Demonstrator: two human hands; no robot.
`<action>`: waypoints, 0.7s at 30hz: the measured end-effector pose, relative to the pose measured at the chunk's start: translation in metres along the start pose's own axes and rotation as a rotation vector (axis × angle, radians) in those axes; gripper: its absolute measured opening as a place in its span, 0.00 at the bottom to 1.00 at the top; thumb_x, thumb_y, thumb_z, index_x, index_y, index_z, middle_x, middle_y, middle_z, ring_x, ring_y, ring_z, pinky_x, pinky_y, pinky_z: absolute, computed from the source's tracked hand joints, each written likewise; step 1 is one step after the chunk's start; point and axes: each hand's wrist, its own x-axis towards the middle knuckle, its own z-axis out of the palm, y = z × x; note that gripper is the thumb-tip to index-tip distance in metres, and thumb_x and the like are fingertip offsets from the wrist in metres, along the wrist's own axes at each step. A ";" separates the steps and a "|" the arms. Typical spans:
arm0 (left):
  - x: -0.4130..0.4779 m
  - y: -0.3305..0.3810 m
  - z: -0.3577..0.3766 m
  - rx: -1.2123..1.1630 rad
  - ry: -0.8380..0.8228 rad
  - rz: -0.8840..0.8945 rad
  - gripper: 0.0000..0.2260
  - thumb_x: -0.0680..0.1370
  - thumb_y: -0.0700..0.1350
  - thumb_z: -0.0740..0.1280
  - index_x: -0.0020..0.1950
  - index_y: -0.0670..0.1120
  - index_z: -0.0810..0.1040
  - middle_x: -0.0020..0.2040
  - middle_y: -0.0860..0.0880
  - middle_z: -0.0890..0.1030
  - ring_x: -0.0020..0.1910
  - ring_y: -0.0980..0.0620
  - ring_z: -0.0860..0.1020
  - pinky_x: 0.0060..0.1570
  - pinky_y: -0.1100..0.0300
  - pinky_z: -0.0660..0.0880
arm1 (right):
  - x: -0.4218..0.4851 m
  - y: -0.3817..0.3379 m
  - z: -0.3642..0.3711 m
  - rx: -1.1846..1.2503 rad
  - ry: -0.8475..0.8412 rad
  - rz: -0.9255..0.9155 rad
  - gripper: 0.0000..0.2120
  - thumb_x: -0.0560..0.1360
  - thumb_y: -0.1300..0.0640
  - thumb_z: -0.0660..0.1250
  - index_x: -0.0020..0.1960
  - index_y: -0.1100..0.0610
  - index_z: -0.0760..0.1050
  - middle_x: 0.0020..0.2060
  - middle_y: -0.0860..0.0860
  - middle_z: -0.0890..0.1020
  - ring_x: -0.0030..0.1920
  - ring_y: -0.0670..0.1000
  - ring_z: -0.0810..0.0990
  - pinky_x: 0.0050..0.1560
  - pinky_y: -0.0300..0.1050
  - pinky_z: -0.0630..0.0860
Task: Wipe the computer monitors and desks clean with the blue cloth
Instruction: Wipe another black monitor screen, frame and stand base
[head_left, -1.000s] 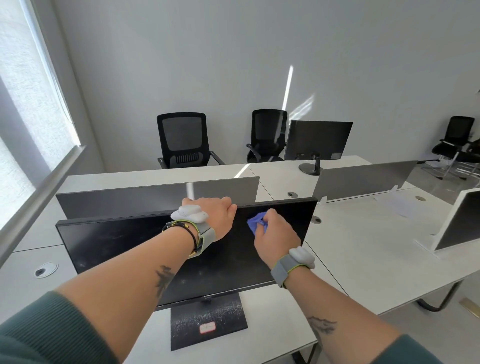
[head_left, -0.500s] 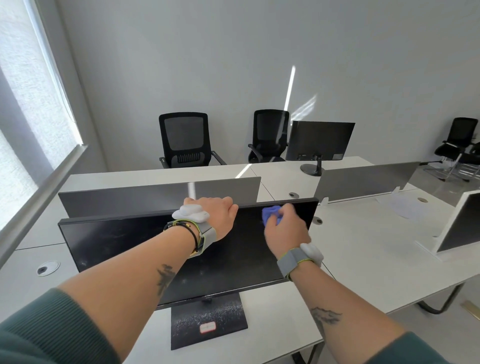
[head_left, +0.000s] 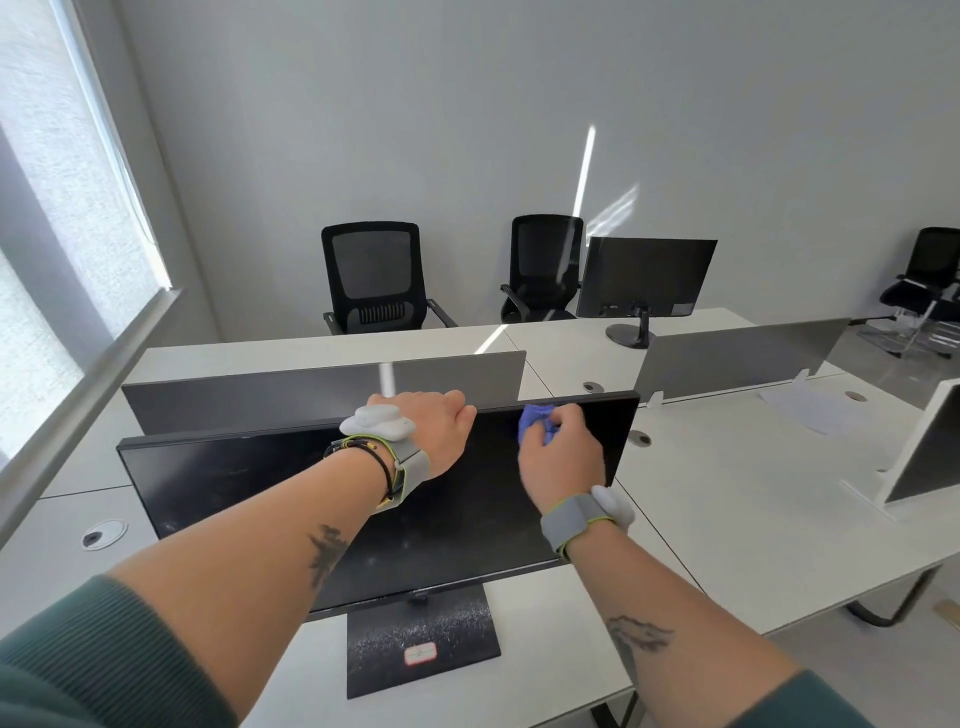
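Rightward and upward the right hand (head_left: 563, 462) has carried the bunched blue cloth (head_left: 535, 431), pinching it against the near monitor (head_left: 260, 493) by its far-right corner, while the left hand (head_left: 436, 431) grips the top edge just left, the screen's long axis running left-right.

White desk (head_left: 753, 530); black monitor (head_left: 249, 483)

a black mesh-backed office chair with armrests (head_left: 371, 278) and a second like it (head_left: 543, 267) stand side by side against the plain pale grey wall (head_left: 467, 104). a thin streak of sunlight (head_left: 584, 171) slants down the wall above the right one. a third black chair (head_left: 930, 275) sits at the far right edge. two low grey partition panels (head_left: 322, 387) (head_left: 737, 358) stand upright in a line. a bright frosted window (head_left: 47, 208) with a grey sill (head_left: 88, 384) fills the left side.
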 end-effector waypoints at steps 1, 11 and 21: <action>-0.001 0.000 0.000 0.006 0.005 0.004 0.18 0.83 0.60 0.43 0.42 0.52 0.64 0.38 0.54 0.76 0.38 0.49 0.76 0.50 0.48 0.70 | 0.008 0.001 -0.006 0.025 0.053 0.079 0.03 0.79 0.54 0.59 0.49 0.53 0.70 0.35 0.47 0.75 0.35 0.54 0.73 0.34 0.43 0.65; -0.005 -0.001 -0.005 0.006 -0.003 -0.003 0.18 0.84 0.60 0.44 0.44 0.52 0.65 0.38 0.54 0.76 0.36 0.51 0.75 0.51 0.48 0.74 | 0.026 0.017 -0.021 -0.014 0.040 0.135 0.04 0.80 0.56 0.58 0.50 0.55 0.69 0.37 0.53 0.78 0.35 0.54 0.75 0.32 0.43 0.65; -0.005 0.001 -0.006 0.018 -0.014 0.011 0.18 0.84 0.60 0.44 0.44 0.52 0.66 0.38 0.53 0.76 0.37 0.50 0.76 0.46 0.51 0.73 | 0.016 0.016 -0.015 -0.090 0.004 -0.026 0.01 0.79 0.55 0.58 0.49 0.52 0.67 0.39 0.52 0.78 0.36 0.56 0.74 0.33 0.43 0.66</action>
